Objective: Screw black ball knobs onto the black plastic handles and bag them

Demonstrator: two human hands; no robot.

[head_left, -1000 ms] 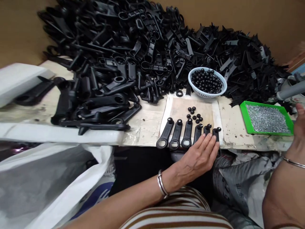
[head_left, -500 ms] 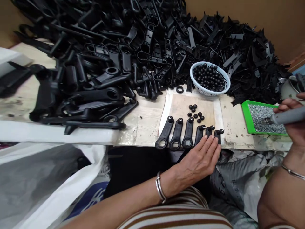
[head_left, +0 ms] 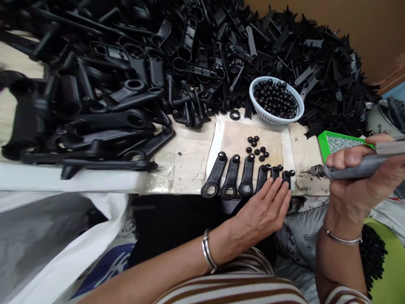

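Several black plastic handles (head_left: 232, 181) lie in a row at the table's near edge, on a beige pad (head_left: 240, 141). My left hand (head_left: 264, 211) rests flat on the right end of that row, fingers together, covering the lower parts of three handles. My right hand (head_left: 357, 177) grips a grey electric screwdriver (head_left: 354, 168) held level, its bit pointing left, a short way right of the last handle. Small black caps (head_left: 257, 148) lie loose on the pad above the row.
A white basket (head_left: 300, 113) of black balls stands behind the pad. A green tray (head_left: 323, 142) of screws sits at the right. A big heap of black plastic parts (head_left: 142, 71) fills the back and left. White bags (head_left: 63, 240) hang below the table edge.
My right hand came in from the right with the screwdriver and moved left and down toward the row of handles. My left hand stayed on the handles.
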